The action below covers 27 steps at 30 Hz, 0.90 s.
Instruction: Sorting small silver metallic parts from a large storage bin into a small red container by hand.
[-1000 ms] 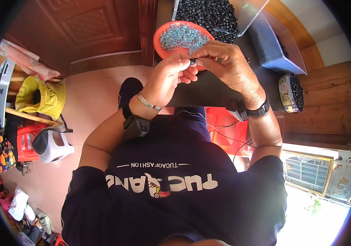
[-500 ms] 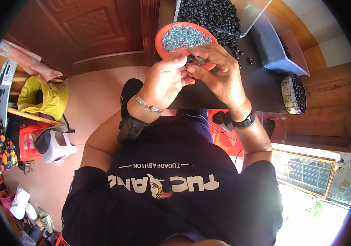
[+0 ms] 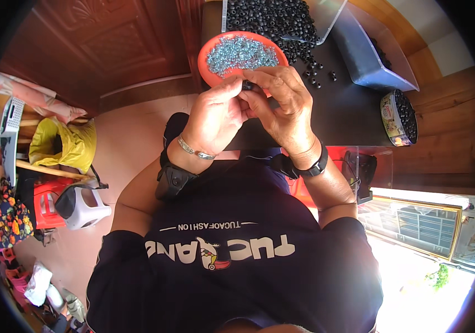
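Both hands meet just in front of an orange-red plate (image 3: pixel 204 65) heaped with small shiny silvery metal pieces (image 3: pixel 242 54). My left hand (image 3: pixel 209 114), palm turned up, pinches a small round black piece (image 3: pixel 247 85) at its thumb tip. Thumb and fingers of my right hand (image 3: pixel 282 102) close in on that same piece from the other side. Whatever the right fingertips may grip besides is hidden behind them. More black pieces (image 3: pixel 270 19) of this sort, rounded and with holes, lie in a pile behind the plate.
The pile spills from a clear plastic box (image 3: pixel 326 28) onto the dark table (image 3: pixel 337 122). To the right stand a blue-grey bin (image 3: pixel 370 61) and a round tub (image 3: pixel 394 119) of black pieces. On the floor at left are a yellow bag (image 3: pixel 76 144) and a stool (image 3: pixel 88 211).
Both hands have shifted slightly left in view, as has the plate. The right fingers have drawn closer over the black piece; a silvery bit seen near them earlier no longer shows.
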{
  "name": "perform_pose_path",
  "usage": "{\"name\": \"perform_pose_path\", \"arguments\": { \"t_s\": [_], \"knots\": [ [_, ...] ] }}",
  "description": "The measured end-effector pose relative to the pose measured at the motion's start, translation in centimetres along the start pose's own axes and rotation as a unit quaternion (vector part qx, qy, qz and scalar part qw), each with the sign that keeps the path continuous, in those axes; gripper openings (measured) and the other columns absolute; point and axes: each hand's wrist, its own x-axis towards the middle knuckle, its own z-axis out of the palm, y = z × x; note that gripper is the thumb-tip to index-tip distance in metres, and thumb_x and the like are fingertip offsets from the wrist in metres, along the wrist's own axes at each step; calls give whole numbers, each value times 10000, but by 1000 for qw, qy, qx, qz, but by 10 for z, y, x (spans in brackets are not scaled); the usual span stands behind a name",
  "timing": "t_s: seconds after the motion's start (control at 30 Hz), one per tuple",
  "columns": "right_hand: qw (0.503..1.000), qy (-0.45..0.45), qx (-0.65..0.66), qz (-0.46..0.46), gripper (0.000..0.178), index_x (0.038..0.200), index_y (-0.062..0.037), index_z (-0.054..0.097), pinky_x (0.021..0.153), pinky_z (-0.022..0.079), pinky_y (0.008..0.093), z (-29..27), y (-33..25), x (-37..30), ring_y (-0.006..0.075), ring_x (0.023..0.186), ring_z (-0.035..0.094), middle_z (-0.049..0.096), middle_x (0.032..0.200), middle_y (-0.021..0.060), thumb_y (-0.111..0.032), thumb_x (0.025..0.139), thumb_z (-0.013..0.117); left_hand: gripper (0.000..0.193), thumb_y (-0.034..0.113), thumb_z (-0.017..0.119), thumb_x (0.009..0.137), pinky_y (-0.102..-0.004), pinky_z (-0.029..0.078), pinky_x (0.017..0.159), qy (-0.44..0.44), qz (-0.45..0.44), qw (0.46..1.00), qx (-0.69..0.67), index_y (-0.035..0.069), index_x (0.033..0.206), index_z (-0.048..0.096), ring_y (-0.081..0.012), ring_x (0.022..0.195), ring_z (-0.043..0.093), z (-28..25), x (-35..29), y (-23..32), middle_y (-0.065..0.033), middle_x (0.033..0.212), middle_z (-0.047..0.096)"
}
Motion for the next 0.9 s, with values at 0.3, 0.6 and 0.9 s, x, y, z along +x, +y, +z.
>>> {"name": "perform_pose_path", "arguments": {
  "t_s": [0.3,0.6,0.9],
  "knots": [
    [993,21,-91,-66,356,1003,-57,662,702,513,338,-3,-1,-3,253,811,609,634,915,81,-4,662,750,226,227,428,962,-332,428,871,-10,0,1000,-3,67,1065,549,-145,956,535,-3,1,-6,-40,1056,565],
    [994,-3,-101,-50,305,1001,-25,641,709,523,343,3,8,-17,260,811,614,633,910,92,3,704,707,297,266,423,966,-351,406,925,69,-15,997,-22,42,1119,544,-188,1055,526,-1,2,-18,-73,1116,566],
    [971,78,-224,-11,272,1019,-50,670,720,504,274,-93,58,34,175,801,626,662,901,71,13,756,693,363,309,443,956,-314,441,826,41,-50,995,81,-5,1080,574,-213,918,586,-18,1,8,-116,1003,621]
  ]
}}
